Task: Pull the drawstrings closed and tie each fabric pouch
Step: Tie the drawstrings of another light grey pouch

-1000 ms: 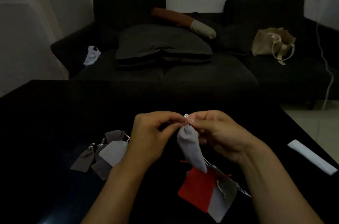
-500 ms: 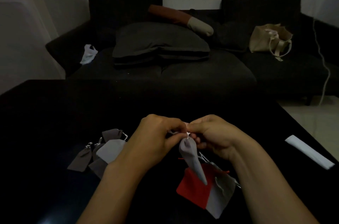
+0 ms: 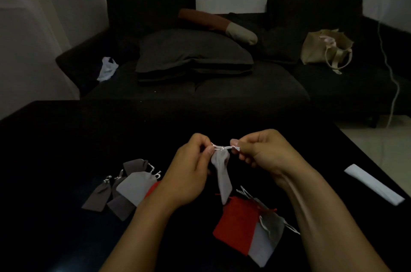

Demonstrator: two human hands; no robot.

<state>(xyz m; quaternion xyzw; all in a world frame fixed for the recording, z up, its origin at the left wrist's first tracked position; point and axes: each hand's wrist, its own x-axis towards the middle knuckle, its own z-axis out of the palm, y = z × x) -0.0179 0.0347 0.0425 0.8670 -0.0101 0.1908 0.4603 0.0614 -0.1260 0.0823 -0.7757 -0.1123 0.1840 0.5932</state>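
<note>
A small light grey pouch (image 3: 222, 176) hangs in the air above the black table (image 3: 66, 138), its mouth gathered tight. My left hand (image 3: 191, 173) pinches the white drawstring (image 3: 223, 148) at the pouch's neck. My right hand (image 3: 260, 151) pinches the other end of the string, and a short stretch with a knot runs between the two hands. Below lie a red pouch (image 3: 238, 225) and a grey pouch (image 3: 266, 242) with loose strings. A pile of several grey and brown pouches (image 3: 124, 189) lies to the left.
A white folded strip (image 3: 373, 183) lies near the table's right edge. Behind the table stands a dark sofa (image 3: 200, 84) with cushions, a beige bag (image 3: 327, 49) and a white plastic bag (image 3: 106, 69). A white cable (image 3: 391, 71) hangs at the right.
My hands have drawn apart sideways, stretching the drawstring between them. The pouch stays hanging at the same place.
</note>
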